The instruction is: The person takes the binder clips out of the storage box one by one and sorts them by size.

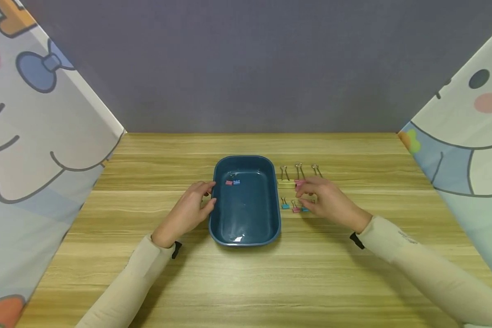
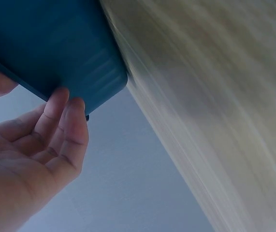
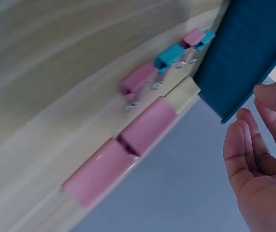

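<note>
A dark blue plastic basin [image 1: 246,214] rests on the table. Inside it lie a small pink binder clip [image 1: 228,183] and a small blue one [image 1: 236,182]. My left hand [image 1: 188,207] touches the basin's left side, its fingertips against the outer wall [image 2: 84,43]. Over the binder clips to the basin's right hovers my right hand [image 1: 325,200], with thumb and fingers apart and nothing between them. A large yellow clip [image 3: 183,94] and two large pink clips [image 3: 150,126] form the far row. Several small pink and blue clips [image 3: 170,55] make the nearer row, partly hidden by my hand in the head view.
The wood-grained table [image 1: 246,282] ends at a grey wall panel [image 1: 246,68] behind. Cartoon-printed cloths [image 1: 24,136] hang along both sides. The large clips stand close to the basin's right wall with their wire handles pointing away.
</note>
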`<move>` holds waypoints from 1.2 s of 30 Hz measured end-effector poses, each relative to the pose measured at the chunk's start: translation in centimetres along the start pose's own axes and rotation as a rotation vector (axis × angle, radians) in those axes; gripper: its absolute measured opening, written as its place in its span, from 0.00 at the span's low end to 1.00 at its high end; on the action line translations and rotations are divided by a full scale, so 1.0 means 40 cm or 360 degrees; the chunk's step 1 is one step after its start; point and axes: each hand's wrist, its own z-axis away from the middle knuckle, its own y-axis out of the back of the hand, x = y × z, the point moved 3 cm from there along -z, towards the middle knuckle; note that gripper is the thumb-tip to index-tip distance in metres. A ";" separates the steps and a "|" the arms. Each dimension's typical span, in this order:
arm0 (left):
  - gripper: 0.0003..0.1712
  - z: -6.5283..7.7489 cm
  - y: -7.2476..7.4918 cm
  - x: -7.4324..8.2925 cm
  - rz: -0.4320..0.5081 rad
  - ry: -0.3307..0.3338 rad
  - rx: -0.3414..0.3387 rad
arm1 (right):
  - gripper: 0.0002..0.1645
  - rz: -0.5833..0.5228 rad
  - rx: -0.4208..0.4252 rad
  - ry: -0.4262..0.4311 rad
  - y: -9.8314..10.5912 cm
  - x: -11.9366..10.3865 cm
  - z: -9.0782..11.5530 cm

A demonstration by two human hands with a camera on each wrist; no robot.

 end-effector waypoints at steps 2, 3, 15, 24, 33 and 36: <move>0.25 -0.001 0.000 0.002 0.0002 0.0001 0.0000 | 0.10 0.0019 -0.0004 -0.0010 -0.001 -0.007 -0.011; 0.25 -0.002 0.000 0.003 0.0000 0.0004 0.0000 | 0.10 0.0026 -0.0013 -0.0024 -0.001 -0.011 -0.016; 0.26 -0.002 0.003 0.007 -0.0004 0.0044 -0.0011 | 0.07 -0.0086 -0.0080 0.0017 -0.011 -0.042 -0.068; 0.26 0.000 0.002 0.005 0.0006 0.0061 -0.0025 | 0.07 -0.0110 -0.0116 0.0022 -0.020 -0.065 -0.110; 0.26 0.001 0.003 0.010 0.0012 0.0073 -0.0040 | 0.09 -0.0161 -0.0185 -0.0006 -0.035 -0.079 -0.167; 0.26 0.001 0.003 0.010 0.0013 0.0078 -0.0042 | 0.08 -0.0156 -0.0212 -0.0023 -0.045 -0.082 -0.186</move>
